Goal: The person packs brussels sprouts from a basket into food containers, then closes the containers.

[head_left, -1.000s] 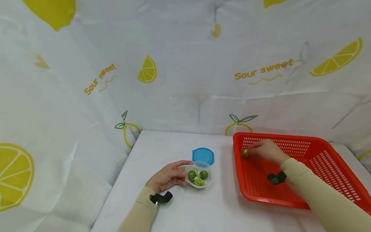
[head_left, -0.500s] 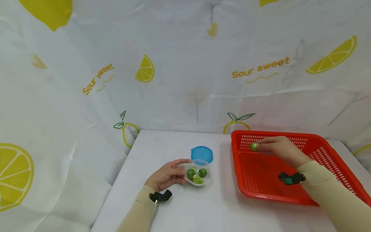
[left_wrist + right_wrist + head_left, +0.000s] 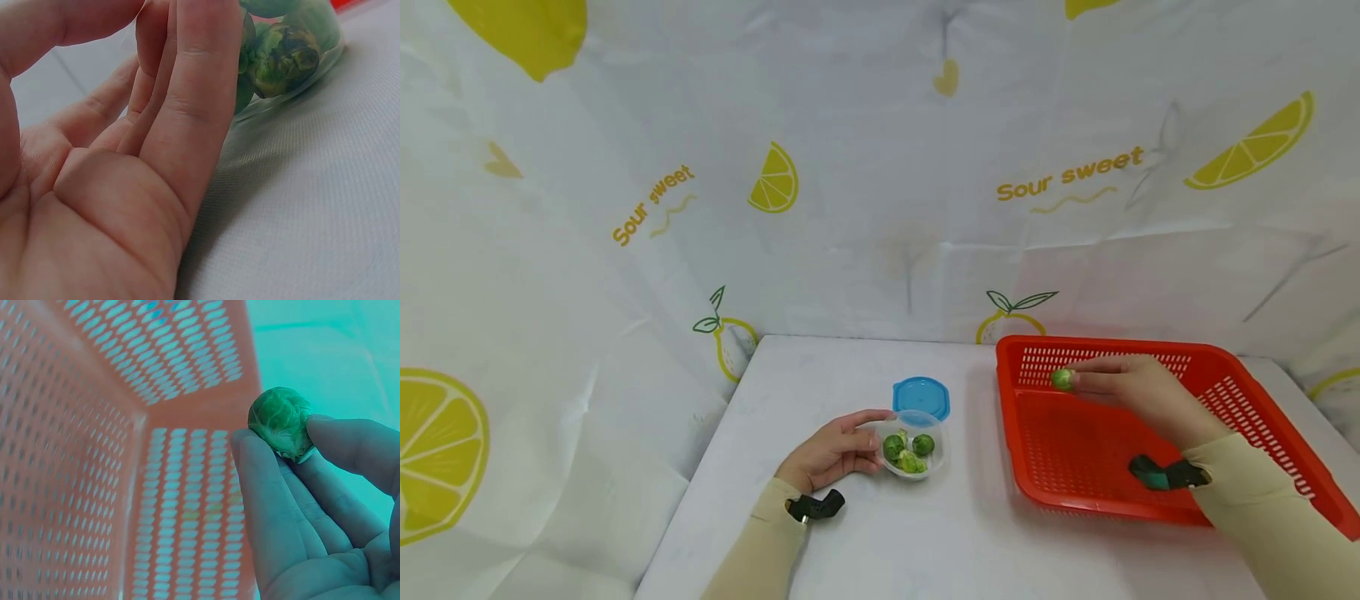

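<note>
My right hand [image 3: 1138, 396] pinches a green Brussels sprout [image 3: 1062, 380] between thumb and fingertips, above the red plastic basket [image 3: 1075, 502]. In the right wrist view the sprout [image 3: 279, 422] shows its pale cut end toward the palm. At the middle of the table, my left hand [image 3: 831, 454] holds the left side of a small clear plastic bowl [image 3: 942, 454], one finger stretched along its far rim. Several Brussels sprouts [image 3: 912, 462] lie in the bowl. The left wrist view shows the palm and fingers [image 3: 194, 94] against the bowl's side, with sprouts [image 3: 284, 59] behind the wall.
A blue lid [image 3: 921, 396] lies flat just behind the bowl. The basket, with its slotted walls, takes up the table's right side. White cloth with lemon prints [image 3: 850, 275] hangs behind and to the left of the white table [image 3: 940, 542].
My right hand has lifted the Brussels sprout from near the basket's left wall and moved it a little right. My left hand stays at the bowl. The head view has shifted slightly.
</note>
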The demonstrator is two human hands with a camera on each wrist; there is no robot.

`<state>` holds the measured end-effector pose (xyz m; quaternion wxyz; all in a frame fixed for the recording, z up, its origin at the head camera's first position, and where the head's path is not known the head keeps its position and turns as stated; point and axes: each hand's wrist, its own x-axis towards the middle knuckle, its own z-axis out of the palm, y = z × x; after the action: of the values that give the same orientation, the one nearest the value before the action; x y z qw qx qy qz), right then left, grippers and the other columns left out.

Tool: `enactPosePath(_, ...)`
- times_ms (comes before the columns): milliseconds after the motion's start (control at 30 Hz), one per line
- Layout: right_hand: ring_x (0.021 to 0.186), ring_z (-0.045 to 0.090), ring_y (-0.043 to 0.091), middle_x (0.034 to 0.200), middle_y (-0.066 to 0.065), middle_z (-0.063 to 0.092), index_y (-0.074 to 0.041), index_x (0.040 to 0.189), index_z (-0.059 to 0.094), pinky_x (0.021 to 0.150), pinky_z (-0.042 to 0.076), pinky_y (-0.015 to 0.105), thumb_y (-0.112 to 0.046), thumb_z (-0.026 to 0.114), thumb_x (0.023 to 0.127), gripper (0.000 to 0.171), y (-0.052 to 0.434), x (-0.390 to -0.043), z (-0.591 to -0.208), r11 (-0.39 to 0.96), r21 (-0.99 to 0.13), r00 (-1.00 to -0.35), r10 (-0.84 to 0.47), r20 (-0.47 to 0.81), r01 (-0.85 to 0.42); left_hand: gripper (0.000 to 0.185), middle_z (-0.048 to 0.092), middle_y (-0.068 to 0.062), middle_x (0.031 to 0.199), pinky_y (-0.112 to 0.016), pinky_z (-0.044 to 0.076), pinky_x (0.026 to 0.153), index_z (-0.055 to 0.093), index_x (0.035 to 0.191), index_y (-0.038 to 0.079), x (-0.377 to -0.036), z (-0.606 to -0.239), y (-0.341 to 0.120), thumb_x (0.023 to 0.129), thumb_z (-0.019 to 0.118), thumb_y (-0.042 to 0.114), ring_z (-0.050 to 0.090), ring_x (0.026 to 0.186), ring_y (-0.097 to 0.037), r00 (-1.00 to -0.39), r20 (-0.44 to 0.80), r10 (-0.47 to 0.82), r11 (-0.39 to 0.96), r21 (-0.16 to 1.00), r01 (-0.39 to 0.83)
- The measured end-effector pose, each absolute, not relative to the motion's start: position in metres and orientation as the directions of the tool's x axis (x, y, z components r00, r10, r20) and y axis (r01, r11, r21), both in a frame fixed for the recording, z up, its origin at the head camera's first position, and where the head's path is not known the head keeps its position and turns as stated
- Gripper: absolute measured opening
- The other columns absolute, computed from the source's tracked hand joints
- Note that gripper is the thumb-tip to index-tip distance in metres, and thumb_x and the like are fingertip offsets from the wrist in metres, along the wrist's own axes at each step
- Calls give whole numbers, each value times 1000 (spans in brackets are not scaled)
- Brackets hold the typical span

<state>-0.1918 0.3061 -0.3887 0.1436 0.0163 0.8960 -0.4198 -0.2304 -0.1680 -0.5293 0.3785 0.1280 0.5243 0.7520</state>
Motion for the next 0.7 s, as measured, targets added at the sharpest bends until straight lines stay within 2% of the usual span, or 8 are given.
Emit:
enactPosePath(67,136,66,36,146,9,71,-24,151,66,110,46,75,-63,67,101,64,298,-187,-384,645,-751,-961,-89,-261,144,56,74,-4,93,-27,66,85,45,164,10,-231,-530,-169,109,58,5,77,87,-14,-682,-199,704,-162,890,-426)
enactPosePath(200,135,62,34,143,7,72,-25,149,67,105,52,66,-62,68,101,61,276,-180,-376,637,-763,-974,-83,-209,109,55,74,-4,93,-28,66,85,46,163,10,-233,-531,-170,110,56,4,77,87,-14,-687,-193,701,-160,896,-414)
enactPosePath(300,133,63,33,138,4,75,-23,147,68,105,51,64,-59,69,101,59,257,-176,-372,608,-787,-977,-86,-196,104,54,74,-4,93,-27,66,85,47,163,11,-233,-533,-170,110,57,4,76,87,-14,-688,-194,699,-162,894,-418)
enactPosePath(467,140,55,31,135,0,77,-28,141,73,108,48,65,-60,71,100,52,227,-170,-367,550,-828,-973,-112,-203,109,54,74,-4,93,-27,66,85,48,162,10,-233,-535,-170,109,59,6,77,87,-14,-685,-189,703,-163,895,-414)
enactPosePath(533,139,56,30,134,0,77,-27,139,74,111,47,65,-58,72,100,49,215,-170,-367,523,-846,-972,-126,-200,106,54,74,-4,93,-28,66,85,48,162,10,-233,-535,-170,109,60,6,77,87,-14,-688,-187,701,-162,898,-410)
enactPosePath(700,126,68,26,130,1,78,-22,137,75,115,49,62,-52,73,101,46,185,-168,-370,441,-890,-969,-146,-201,118,53,73,-4,93,-28,66,85,49,161,11,-234,-534,-170,109,60,6,76,87,-14,-693,-204,692,-153,896,-417)
